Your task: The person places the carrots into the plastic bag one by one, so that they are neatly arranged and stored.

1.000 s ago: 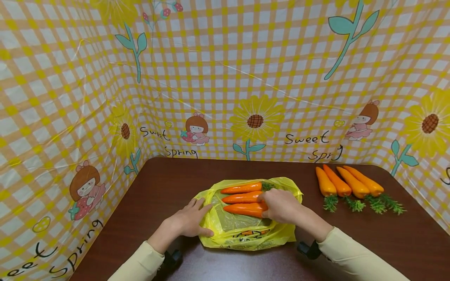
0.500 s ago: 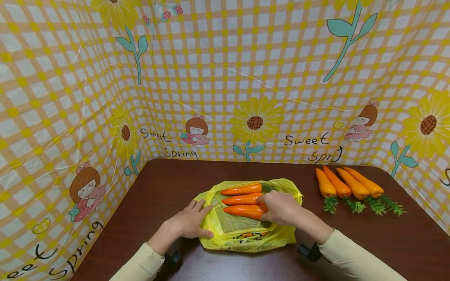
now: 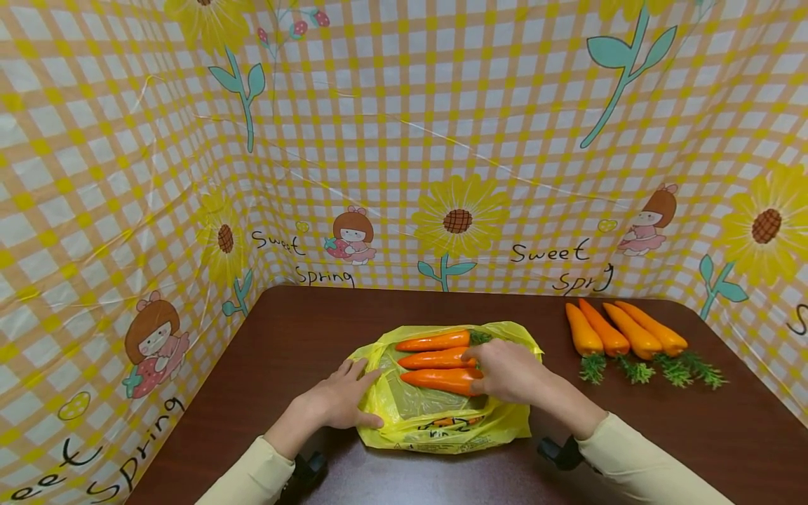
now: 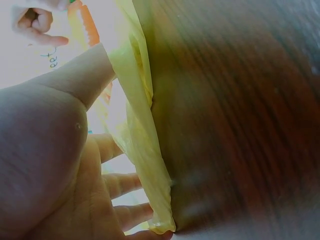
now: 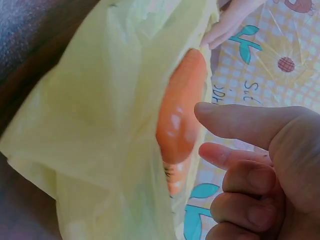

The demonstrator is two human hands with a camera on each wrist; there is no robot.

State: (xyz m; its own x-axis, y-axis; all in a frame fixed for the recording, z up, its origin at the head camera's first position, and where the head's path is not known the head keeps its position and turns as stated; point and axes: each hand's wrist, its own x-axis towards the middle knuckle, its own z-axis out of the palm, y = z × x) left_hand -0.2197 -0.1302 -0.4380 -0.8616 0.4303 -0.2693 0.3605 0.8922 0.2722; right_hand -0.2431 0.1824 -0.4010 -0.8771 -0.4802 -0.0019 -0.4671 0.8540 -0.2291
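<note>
Little has shifted since a second ago: both hands stay on the yellow bag point(image 3: 442, 414) at mid-table. Only the right wrist view shows the right hand point(image 3: 508, 372) with fingers loosely curled beside the nearest carrot point(image 3: 442, 379), gripping nothing. Left hand point(image 3: 341, 400) lies flat, fingers straight, pressing the bag's edge.

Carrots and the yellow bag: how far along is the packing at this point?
Three carrots already lie on the yellow plastic bag. The right hand rests on the stem end of the nearest one, while the left hand presses the bag's left edge flat. Four more carrots wait in a row on the brown table to the right, untouched. Roughly under halfway.
</note>
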